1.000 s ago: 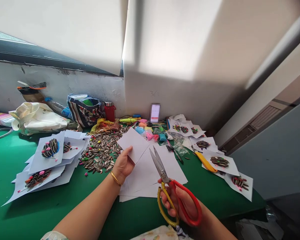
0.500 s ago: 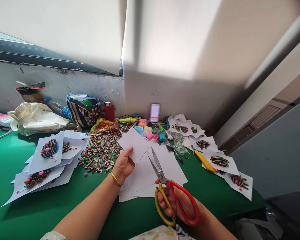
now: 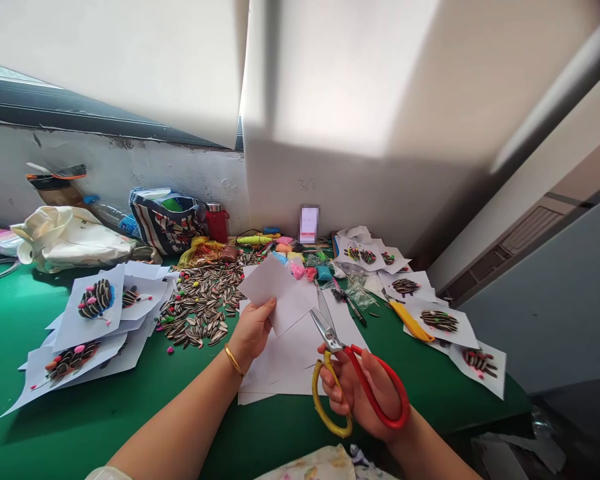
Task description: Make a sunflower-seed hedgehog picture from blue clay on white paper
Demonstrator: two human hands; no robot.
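1. Head view, the card and the scissors: the white card is up over the loose sheets, ahead of the hands and between their reach. Its long axis slants from far left to near right, so one short edge faces the scissors. The scissors lie to the right of the card, handles towards the person, tips pointing away and slightly left. The card's right corner appears to sit between the parted blades; whether the metal touches the paper, I cannot tell.

2. Head view, left hand: it is the nearer one to the card and pinches it by the near left side, thumb on top, the other fingers mostly hidden underneath. A gold bangle circles the wrist.

3. Head view, right hand: it is closed around the scissors, fingers curled through the yellow loop, thumb side at the red one. The loops are held apart, matching the parted blades.

4. Head view, around them: striped seeds are heaped on the green tabletop beyond the left hand. Seed-covered pictures lie at left and right, and a yellow cutter rests among the right-hand ones.
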